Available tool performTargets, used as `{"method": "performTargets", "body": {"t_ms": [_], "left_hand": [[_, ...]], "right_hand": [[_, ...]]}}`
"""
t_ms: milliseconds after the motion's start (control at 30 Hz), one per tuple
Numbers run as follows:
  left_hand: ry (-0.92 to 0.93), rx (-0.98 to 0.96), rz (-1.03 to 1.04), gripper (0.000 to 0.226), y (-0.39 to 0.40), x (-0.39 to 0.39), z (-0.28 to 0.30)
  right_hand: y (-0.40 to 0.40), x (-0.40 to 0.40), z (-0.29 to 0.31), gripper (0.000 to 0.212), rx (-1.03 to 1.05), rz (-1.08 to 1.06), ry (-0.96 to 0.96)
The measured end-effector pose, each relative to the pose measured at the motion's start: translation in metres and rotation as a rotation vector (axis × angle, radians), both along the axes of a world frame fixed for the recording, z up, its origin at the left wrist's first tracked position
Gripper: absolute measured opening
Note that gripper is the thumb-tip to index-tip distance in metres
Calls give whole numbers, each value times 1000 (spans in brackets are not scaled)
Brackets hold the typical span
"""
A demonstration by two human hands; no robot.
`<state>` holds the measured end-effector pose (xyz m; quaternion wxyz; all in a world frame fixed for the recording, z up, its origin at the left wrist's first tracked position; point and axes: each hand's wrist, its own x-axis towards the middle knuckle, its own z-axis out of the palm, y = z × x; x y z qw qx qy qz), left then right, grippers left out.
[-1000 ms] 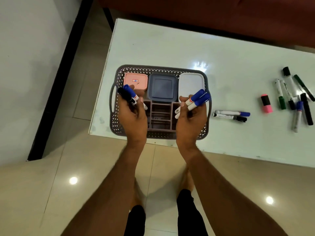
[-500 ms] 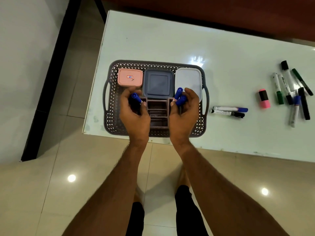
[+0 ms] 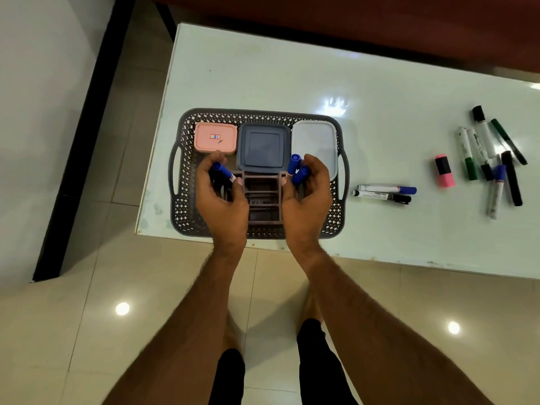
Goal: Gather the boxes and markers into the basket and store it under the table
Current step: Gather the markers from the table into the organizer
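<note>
A grey perforated basket (image 3: 187,159) sits at the table's near left corner. Along its far side lie a pink box (image 3: 215,138), a dark blue-grey box (image 3: 263,147) and a white box (image 3: 315,141). A brown divided holder (image 3: 263,197) stands in its near half. My left hand (image 3: 222,197) grips blue-capped markers (image 3: 222,171) standing upright left of the holder. My right hand (image 3: 306,197) grips two blue-capped markers (image 3: 295,168) upright on the holder's right. Two markers (image 3: 382,192) lie just right of the basket.
A pink and black highlighter (image 3: 444,171) and a loose cluster of several green, black and blue markers (image 3: 491,159) lie at the table's right. The glass table's near edge (image 3: 380,260) runs above tiled floor. My legs stand below. A dark sofa lies beyond the table.
Both hands dropped from above the basket into it, tipping the markers from slanted to upright beside the brown holder.
</note>
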<state>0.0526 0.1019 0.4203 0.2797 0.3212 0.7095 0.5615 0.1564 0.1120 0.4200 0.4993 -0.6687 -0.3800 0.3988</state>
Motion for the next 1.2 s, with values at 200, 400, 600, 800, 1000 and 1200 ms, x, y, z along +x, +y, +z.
{"method": "performTargets", "body": {"t_ms": [200, 400, 600, 800, 1000, 1200], "left_hand": [[15, 58, 81, 50, -1, 3, 12], [130, 215, 130, 38, 14, 27, 42], [236, 389, -25, 28, 53, 95, 76], [300, 394, -332, 17, 80, 191, 86], [450, 23, -758, 13, 88, 256, 26], [652, -311, -995, 19, 90, 280, -22]], "right_hand": [[1, 23, 14, 55, 73, -2, -6], [6, 75, 26, 37, 185, -34, -108], [17, 151, 34, 29, 200, -132, -206], [32, 232, 25, 15, 223, -167, -393], [60, 321, 7, 13, 122, -166, -552], [102, 393, -17, 16, -119, -82, -735]]}}
